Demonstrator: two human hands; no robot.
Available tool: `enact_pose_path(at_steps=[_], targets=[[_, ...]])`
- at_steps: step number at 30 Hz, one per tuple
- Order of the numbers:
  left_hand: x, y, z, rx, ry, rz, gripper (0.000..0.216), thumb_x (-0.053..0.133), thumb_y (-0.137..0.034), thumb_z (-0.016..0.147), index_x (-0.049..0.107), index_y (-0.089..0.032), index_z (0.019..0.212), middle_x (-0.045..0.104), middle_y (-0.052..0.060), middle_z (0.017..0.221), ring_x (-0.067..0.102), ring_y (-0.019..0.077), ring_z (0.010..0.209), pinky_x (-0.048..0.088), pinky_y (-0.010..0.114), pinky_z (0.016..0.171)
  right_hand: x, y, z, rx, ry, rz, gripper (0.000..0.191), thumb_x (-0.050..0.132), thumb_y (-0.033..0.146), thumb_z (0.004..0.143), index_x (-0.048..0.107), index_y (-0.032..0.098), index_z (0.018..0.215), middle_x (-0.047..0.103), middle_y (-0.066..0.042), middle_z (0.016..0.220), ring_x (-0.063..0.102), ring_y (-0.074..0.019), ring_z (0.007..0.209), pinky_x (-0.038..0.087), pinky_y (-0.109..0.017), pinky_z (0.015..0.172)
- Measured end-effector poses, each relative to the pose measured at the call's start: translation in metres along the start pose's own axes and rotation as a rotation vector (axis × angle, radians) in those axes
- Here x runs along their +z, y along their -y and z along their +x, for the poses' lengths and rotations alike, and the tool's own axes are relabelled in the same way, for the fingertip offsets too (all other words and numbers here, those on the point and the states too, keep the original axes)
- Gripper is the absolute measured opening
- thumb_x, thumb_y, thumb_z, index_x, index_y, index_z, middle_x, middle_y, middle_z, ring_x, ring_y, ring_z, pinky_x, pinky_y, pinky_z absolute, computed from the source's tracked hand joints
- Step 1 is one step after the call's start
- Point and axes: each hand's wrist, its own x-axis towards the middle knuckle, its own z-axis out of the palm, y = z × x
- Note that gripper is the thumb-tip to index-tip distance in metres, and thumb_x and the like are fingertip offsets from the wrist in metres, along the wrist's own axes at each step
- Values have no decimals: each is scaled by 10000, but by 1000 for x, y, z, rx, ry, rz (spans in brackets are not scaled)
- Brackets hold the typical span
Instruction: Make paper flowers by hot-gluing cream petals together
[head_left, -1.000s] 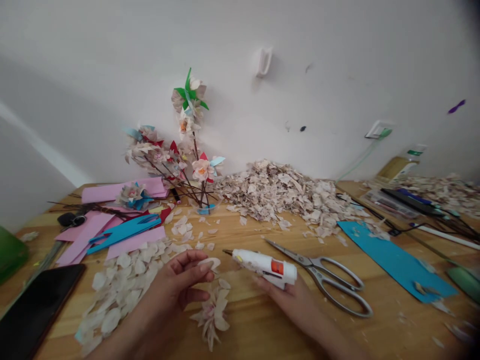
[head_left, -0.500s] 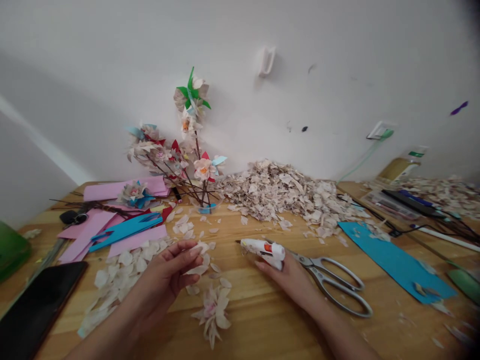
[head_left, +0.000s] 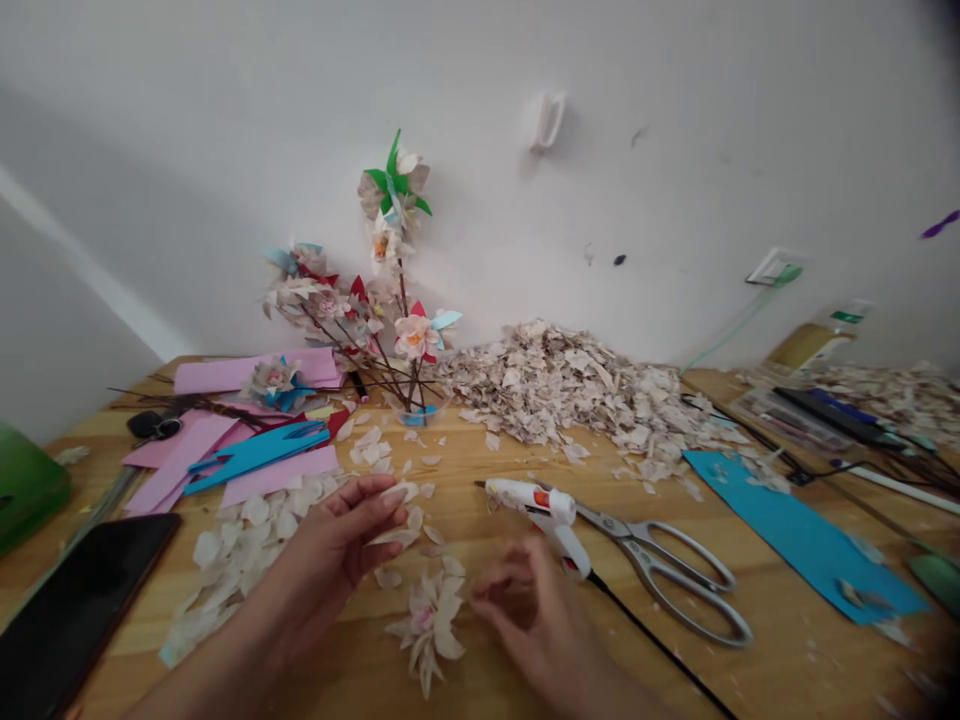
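My left hand (head_left: 341,550) is closed in a pinch on a pale dried petal (head_left: 405,490), held above the table. Close to the front edge of the view lies a flower (head_left: 427,620) made of pale petals with a pinkish middle. Just right of that flower is my right hand (head_left: 529,615), slightly blurred, its fingers loosely curved and apart with nothing visible in them. Beyond it a white glue gun (head_left: 529,497) lies on its side, its black cord running toward me. Silver-handled scissors (head_left: 660,565) rest right of the gun, partly behind it.
Loose petals (head_left: 255,530) lie left, near a black phone (head_left: 90,590). Pink paper (head_left: 255,372) and blue paper strips (head_left: 259,455) lie behind. Made flowers on twigs (head_left: 405,300) stand before a large petal heap (head_left: 570,385). A blue sheet (head_left: 795,540) lies right.
My right hand has let go of the glue gun, leaving it on the table, and moved toward me, beside the petal flower. My left hand still pinches the petal. The view has shifted slightly.
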Motion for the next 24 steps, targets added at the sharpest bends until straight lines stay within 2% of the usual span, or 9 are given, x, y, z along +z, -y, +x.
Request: enact_pose_path(at_steps=[2,4,7,9,14,20,24], targets=[[-1,1,1,-1,17,1,213,539,42,765,625,-147,714,653,-19,555,642,82,479,547,151,411,10,1,0,47,122,38,341,605,87,682,405,246,907,692,-23,845,668,-209,787,513,-330,703],[-1,2,1,-11,37,6,204,545,34,767,625,-148,721,657,-16,570,641,80,488,548,151,421,18,4,2,48,173,62,375,594,47,627,390,251,867,682,-18,853,664,-203,766,510,-301,660],[-2,3,2,-22,54,13,187,565,26,756,628,-148,729,654,-16,567,641,84,496,551,155,426,28,7,4,58,157,97,395,561,20,570,337,258,792,637,23,715,630,-178,649,477,-264,565],[-2,4,2,-24,54,18,181,576,23,748,629,-149,724,650,-16,559,643,89,499,549,156,420,33,7,5,97,151,205,385,559,36,578,313,261,772,586,53,655,596,-150,588,448,-235,516],[-2,2,1,0,31,25,179,610,27,718,629,-151,713,653,-14,564,645,98,498,548,157,415,27,10,9,241,20,605,446,679,184,596,277,275,767,544,82,666,577,-120,562,435,-208,499],[-2,6,3,10,22,82,174,639,17,693,623,-153,728,649,-25,572,643,95,511,549,163,418,3,13,18,244,-94,583,499,732,285,556,331,286,852,507,93,551,569,-167,494,455,-263,498],[-2,13,5,43,13,155,211,690,-31,656,605,-157,802,653,-32,590,646,102,541,544,167,421,5,4,19,243,-158,604,510,725,346,569,353,287,912,475,93,556,513,-141,423,429,-248,428]])
